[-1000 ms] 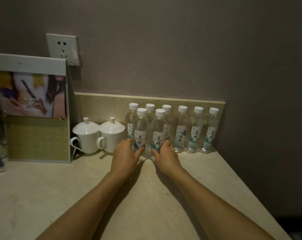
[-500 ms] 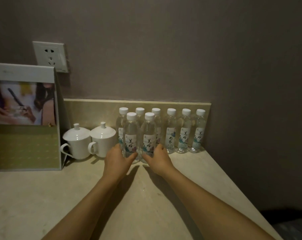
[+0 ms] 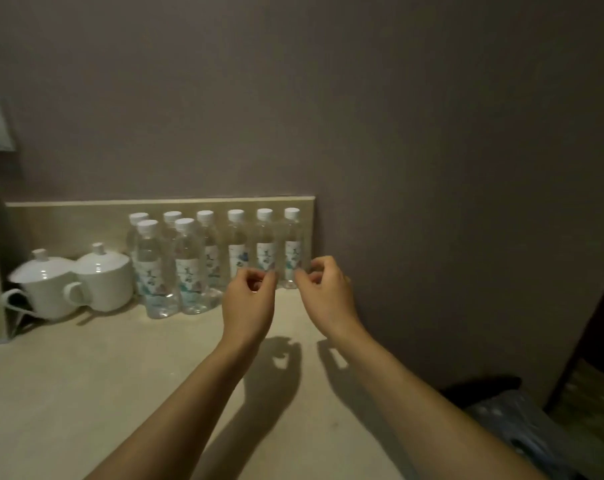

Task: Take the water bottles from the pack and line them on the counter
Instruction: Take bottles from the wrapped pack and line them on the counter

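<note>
Beige desk (image 3: 86,393) against a grey wall, eight bottles standing at the back.
Left of our fingers, two bottles (image 3: 169,268) stand ahead of the row (image 3: 236,251); clear, white-capped, likely light, slick, best gripped at the label. Left hand (image 3: 248,299) and right hand (image 3: 328,292) hover curled, holding nothing.

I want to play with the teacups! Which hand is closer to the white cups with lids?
The left hand is nearer, though it is well right of the lidded cups, past the front water bottles. The right hand is further right still.
</note>
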{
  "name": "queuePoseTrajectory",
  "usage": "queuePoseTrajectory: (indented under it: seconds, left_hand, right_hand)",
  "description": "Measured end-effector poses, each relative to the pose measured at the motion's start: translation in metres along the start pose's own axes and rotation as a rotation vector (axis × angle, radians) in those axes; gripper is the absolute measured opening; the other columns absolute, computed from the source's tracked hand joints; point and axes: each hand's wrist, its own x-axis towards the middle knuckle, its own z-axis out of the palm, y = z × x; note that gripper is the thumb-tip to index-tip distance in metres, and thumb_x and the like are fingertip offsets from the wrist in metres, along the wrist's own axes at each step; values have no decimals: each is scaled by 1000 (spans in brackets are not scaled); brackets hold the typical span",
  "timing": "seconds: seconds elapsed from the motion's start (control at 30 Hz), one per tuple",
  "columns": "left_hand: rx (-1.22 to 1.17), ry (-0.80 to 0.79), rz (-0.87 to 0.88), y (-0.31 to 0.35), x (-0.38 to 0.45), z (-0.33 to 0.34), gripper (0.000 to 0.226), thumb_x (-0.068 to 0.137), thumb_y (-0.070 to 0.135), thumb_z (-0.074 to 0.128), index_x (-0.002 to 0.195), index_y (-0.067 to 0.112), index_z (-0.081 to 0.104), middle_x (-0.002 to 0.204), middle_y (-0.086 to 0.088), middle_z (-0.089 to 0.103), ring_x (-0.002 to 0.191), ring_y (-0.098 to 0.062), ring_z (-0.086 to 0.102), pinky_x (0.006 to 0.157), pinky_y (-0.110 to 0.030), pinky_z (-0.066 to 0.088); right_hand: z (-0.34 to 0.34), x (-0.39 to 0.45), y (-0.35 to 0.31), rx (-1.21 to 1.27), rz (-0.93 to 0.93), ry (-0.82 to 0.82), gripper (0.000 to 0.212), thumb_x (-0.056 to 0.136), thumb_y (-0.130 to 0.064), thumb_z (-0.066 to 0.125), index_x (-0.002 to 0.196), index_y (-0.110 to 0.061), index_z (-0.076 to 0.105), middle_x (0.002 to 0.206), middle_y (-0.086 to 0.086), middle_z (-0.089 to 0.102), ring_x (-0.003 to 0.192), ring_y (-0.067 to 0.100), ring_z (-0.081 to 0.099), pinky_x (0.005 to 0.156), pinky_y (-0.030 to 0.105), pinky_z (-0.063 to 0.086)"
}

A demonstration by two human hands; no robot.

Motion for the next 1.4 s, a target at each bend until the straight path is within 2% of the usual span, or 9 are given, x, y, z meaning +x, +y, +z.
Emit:
queuePoseTrajectory:
  seconds: [0.2,0.43,0.67,0.83,0.9,1.0,1.13,1.27,1.4]
  left_hand:
    - [-19,-85,32,32,-67,120,12,94,30,59,87,22,63,84,-4,67,84,-26,66,81,-48,55]
    - [-35,-295,46,50,-146,249,14,94,35,59,95,22,63,90,-1,68,87,-20,67,85,-43,58]
    - [-41,-448,-112,30,-195,357,19,92,36,59,95,18,65,94,-5,70,91,-25,67,89,-48,56]
    - [-19,-518,-281,-21,-207,437,18,93,32,59,94,15,65,89,-5,69,87,-22,66,88,-45,56]
    - [-1,-545,-338,-44,-206,471,17,94,31,58,93,15,64,90,-4,69,86,-20,66,84,-41,56]
    - [42,-554,-388,-79,-196,524,15,93,30,58,88,16,63,84,-5,68,78,-19,65,73,-35,54]
    - [114,-565,-495,-126,-181,582,19,94,29,58,90,12,65,85,-9,71,78,-22,66,75,-36,55]
    - [204,-564,-605,-176,-182,621,21,94,25,54,86,9,66,82,-10,71,67,-15,62,58,-25,48]
    - [248,-638,-732,-222,-200,644,27,96,13,53,74,3,64,64,-10,60,59,-17,54,59,-31,43]
  right_hand:
    - [-134,-12,65,24,-5,103,29,90,-40,59,114,-22,57,90,-10,63,85,10,63,70,25,49]
    - [-260,-31,145,4,71,218,10,89,-35,60,93,-27,56,84,-6,67,83,19,68,79,40,57]
    - [-333,-27,236,35,248,301,10,89,-32,60,82,-32,53,84,-5,66,83,20,68,80,45,58]
    - [-364,-20,324,14,420,283,10,92,-30,59,84,-31,54,85,-3,67,83,21,69,73,35,55]
    - [-374,-11,363,2,495,266,9,93,-29,58,85,-29,55,87,1,67,84,22,68,70,32,53]
    - [-381,12,420,-43,599,236,9,93,-25,56,84,-26,57,92,7,68,88,26,68,79,41,56]
    - [-388,48,489,-95,747,139,11,93,-20,54,84,-25,55,96,11,68,90,29,67,85,47,56]
    - [-395,68,550,-116,850,-4,18,93,-13,49,78,-10,57,83,10,63,77,25,62,72,39,52]
    - [-386,64,610,-122,987,-244,28,92,-5,45,67,-9,55,67,7,50,66,22,51,63,34,41]
